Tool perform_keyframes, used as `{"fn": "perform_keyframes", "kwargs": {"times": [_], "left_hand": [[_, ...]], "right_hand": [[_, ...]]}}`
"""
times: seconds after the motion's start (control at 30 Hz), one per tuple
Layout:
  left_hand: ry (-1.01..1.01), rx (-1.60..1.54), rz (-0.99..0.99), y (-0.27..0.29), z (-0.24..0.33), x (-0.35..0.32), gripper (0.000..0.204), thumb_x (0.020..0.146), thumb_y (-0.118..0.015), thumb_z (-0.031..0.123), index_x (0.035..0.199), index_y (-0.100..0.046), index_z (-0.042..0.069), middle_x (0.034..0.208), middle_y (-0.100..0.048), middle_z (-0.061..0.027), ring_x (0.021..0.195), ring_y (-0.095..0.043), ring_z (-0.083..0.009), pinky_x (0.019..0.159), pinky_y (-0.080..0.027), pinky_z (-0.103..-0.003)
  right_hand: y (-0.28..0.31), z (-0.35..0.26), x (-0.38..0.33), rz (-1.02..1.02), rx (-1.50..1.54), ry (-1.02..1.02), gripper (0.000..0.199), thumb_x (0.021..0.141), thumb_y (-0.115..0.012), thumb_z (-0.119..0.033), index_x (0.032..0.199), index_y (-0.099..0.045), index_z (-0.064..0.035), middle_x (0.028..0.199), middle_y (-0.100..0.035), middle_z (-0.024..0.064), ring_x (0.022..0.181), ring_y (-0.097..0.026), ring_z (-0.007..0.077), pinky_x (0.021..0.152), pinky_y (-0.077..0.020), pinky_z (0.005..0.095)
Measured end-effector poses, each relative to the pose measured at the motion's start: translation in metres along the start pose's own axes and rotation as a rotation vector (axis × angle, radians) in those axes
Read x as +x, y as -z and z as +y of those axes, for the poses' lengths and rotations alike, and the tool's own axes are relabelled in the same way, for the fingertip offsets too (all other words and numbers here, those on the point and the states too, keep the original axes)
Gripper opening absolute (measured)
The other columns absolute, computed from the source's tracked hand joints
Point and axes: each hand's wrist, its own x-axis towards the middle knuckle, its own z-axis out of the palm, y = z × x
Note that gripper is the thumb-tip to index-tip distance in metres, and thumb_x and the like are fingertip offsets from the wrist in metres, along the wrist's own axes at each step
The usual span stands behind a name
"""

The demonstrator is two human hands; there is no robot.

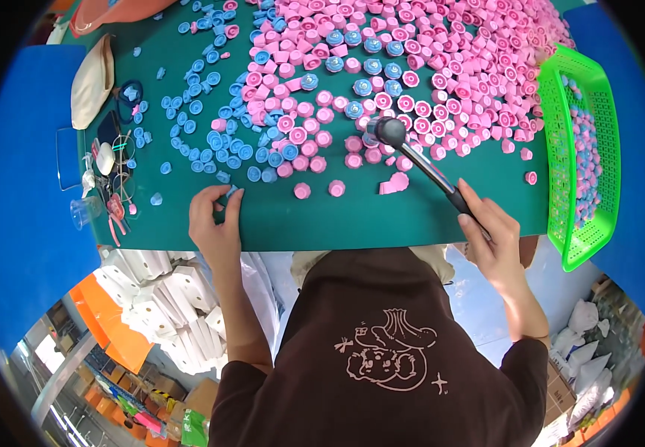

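Near the table's front edge, my left hand (pixel 214 216) pinches a small blue plastic piece (pixel 231 191) between thumb and fingertips. My right hand (pixel 491 232) is closed round the black grip of a hammer (pixel 430 171) with a silver shaft and a rounded black head. Its head is over the near side of the pink cup-shaped pieces (pixel 353 159). Beyond it, several pink pieces carry blue swirled tops (pixel 372 67). Loose blue round pieces (pixel 222 155) lie scattered past my left hand. One pink piece (pixel 336 188) stands upright between my hands.
A large heap of pink pieces (pixel 486 67) covers the far right of the green table (pixel 315 227). A green basket (pixel 611 149) of pink and blue pieces stands at the right edge. On the left lie a cream pouch (pixel 93 82), pink-handled pliers (pixel 117 223) and a clear cup (pixel 84 213).
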Motion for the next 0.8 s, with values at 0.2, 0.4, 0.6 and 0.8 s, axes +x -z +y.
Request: {"fn": "perform_keyframes", "kwargs": {"times": [0.2,0.4,0.6,0.8], "left_hand": [[-0.291,0.005,-0.014,-0.002,-0.008,-0.024,0.02,0.072,-0.079,0.004,0.087,-0.066,0.006,0.1,-0.067,-0.0079,0.084,-0.06,-0.023,0.073,-0.048,-0.033],[-0.266,0.06,-0.013,-0.001,-0.002,-0.018,0.024,0.072,-0.079,0.005,0.093,-0.067,0.006,0.099,-0.066,-0.0089,0.09,-0.059,-0.0254,0.08,-0.046,-0.035],[-0.265,0.129,-0.016,0.007,-0.006,-0.02,0.029,0.071,-0.08,0.003,0.098,-0.07,0.005,0.096,-0.066,-0.0084,0.091,-0.058,-0.0255,0.08,-0.046,-0.035],[-0.291,-0.154,-0.102,-0.012,0.066,0.004,0.03,0.069,-0.081,0.004,0.097,-0.071,0.006,0.091,-0.067,-0.0059,0.084,-0.059,-0.0224,0.075,-0.047,-0.033]], "right_hand": [[0.01,-0.004,-0.004,0.107,-0.024,0.22,0.045,0.085,-0.065,-0.001,0.129,-0.059,-0.0005,0.067,-0.048,0.005,0.055,-0.042,0.0119,0.049,-0.0329,0.0277],[0.007,0.01,-0.002,0.074,-0.017,0.098,0.044,0.085,-0.065,-0.003,0.129,-0.059,-0.002,0.065,-0.046,0.004,0.055,-0.04,0.0117,0.05,-0.0327,0.0278],[0.009,0.018,-0.009,0.097,0.012,0.06,0.042,0.088,-0.065,-0.005,0.129,-0.06,-0.0028,0.064,-0.045,0.0035,0.056,-0.04,0.0122,0.053,-0.034,0.0279],[0.017,0.028,-0.007,0.087,0.045,-0.123,0.043,0.089,-0.064,-0.008,0.13,-0.057,0.002,0.091,-0.068,0.0118,0.079,-0.061,0.0133,0.075,-0.0467,0.0249]]}}
